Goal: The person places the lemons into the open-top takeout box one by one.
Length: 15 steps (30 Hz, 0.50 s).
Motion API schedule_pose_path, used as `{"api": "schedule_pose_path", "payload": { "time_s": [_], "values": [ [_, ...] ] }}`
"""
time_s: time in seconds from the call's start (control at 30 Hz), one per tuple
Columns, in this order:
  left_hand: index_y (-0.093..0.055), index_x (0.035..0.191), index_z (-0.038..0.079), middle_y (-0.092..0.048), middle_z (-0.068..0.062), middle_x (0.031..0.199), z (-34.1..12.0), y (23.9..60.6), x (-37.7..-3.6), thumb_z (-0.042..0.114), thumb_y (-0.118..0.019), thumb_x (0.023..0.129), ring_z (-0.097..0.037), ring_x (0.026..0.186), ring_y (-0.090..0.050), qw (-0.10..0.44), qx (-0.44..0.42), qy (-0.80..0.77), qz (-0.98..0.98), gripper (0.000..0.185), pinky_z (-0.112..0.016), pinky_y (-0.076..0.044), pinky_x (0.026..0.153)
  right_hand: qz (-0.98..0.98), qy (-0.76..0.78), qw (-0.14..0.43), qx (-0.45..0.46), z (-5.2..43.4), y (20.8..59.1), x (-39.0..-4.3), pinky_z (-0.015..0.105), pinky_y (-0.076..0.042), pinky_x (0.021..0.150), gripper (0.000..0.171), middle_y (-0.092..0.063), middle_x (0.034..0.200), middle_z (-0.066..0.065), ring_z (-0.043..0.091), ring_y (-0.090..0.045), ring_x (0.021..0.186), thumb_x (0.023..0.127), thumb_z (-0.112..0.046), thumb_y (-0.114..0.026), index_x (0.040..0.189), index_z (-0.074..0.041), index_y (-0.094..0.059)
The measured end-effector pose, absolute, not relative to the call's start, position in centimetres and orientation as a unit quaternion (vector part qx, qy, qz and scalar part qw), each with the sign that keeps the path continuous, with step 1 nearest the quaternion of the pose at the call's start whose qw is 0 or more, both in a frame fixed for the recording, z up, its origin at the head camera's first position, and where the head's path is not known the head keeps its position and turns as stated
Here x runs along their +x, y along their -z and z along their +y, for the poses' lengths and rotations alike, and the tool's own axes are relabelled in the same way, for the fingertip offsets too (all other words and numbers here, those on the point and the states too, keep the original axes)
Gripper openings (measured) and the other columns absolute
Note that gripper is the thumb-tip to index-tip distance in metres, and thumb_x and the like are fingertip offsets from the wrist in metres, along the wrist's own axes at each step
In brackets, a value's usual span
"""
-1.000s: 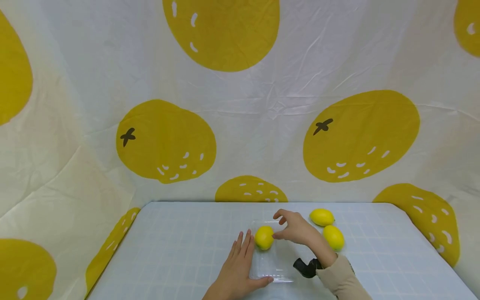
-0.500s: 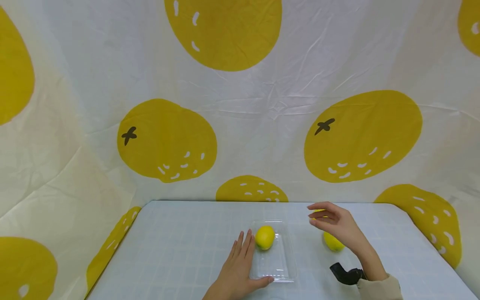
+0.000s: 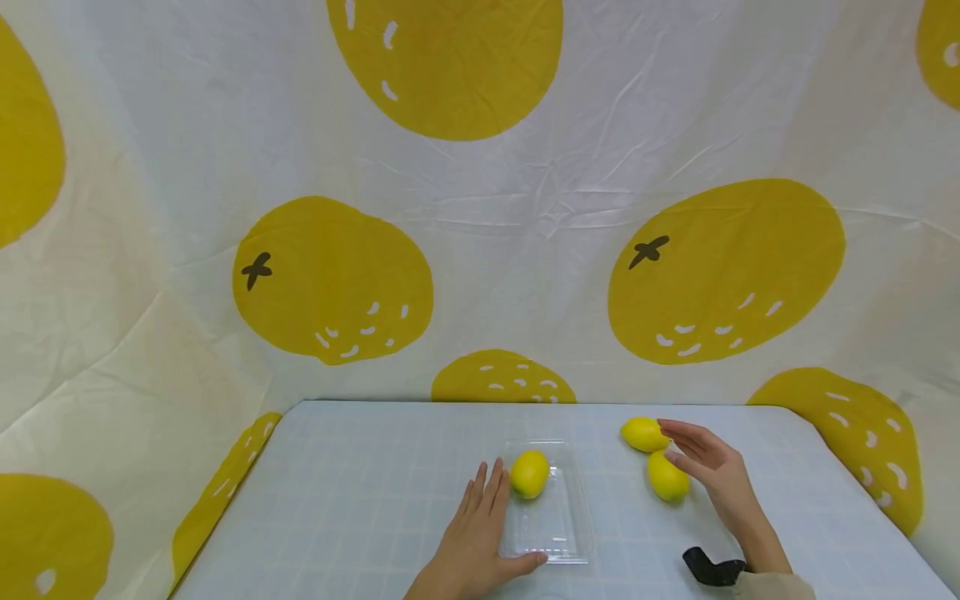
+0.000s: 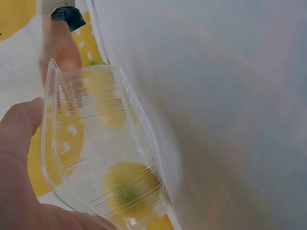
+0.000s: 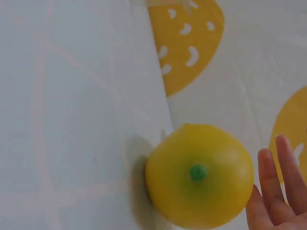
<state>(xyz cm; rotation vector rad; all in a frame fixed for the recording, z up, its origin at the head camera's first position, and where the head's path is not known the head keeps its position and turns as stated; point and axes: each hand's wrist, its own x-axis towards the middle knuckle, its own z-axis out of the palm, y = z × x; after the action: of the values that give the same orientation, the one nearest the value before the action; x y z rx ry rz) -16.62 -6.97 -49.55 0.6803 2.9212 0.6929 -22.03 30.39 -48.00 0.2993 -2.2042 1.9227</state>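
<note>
My left hand [image 3: 476, 533] lies against the left side of a clear plastic container [image 3: 562, 521], fingers extended and thumb at its near edge. In the left wrist view, the hand [image 4: 19, 177] frames one end of the container [image 4: 86, 143]. One lemon [image 3: 529, 475] sits in the far part of the container. Over on the right, my right hand [image 3: 720, 475] is beside a second lemon [image 3: 667, 477], its fingers extended and apart from the thumb. That lemon [image 5: 204, 177] shows a green stem end in the right wrist view. A third lemon [image 3: 642, 434] lies just behind it.
The table [image 3: 375, 492] has a pale checked cover. A white cloth with large yellow fruit prints [image 3: 517, 275] hangs behind it. A black device [image 3: 712, 568] is strapped at my right wrist.
My right hand has moved right, away from the lemon in the container, to beside the lemons on the right. The left hand has stayed in place at the container.
</note>
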Motion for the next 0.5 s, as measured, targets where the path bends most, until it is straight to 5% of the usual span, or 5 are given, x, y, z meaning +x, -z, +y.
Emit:
{"api": "schedule_pose_path", "payload": {
  "time_s": [0.5],
  "values": [
    [-0.012, 0.159, 0.004, 0.001, -0.009, 0.167, -7.1, 49.9, -16.6, 0.080, -0.054, 0.081, -0.030, 0.152, 0.006, 0.026, 0.226, -0.226, 0.947, 0.117, -0.053, -0.011, 0.119, -0.813, -0.582, 0.024, 0.007, 32.3, 52.1, -22.5, 0.005, -0.039, 0.088, 0.059, -0.059, 0.138, 0.005, -0.009, -0.049, 0.113, 0.090, -0.034, -0.073, 0.139, -0.005, -0.055]
  ]
}}
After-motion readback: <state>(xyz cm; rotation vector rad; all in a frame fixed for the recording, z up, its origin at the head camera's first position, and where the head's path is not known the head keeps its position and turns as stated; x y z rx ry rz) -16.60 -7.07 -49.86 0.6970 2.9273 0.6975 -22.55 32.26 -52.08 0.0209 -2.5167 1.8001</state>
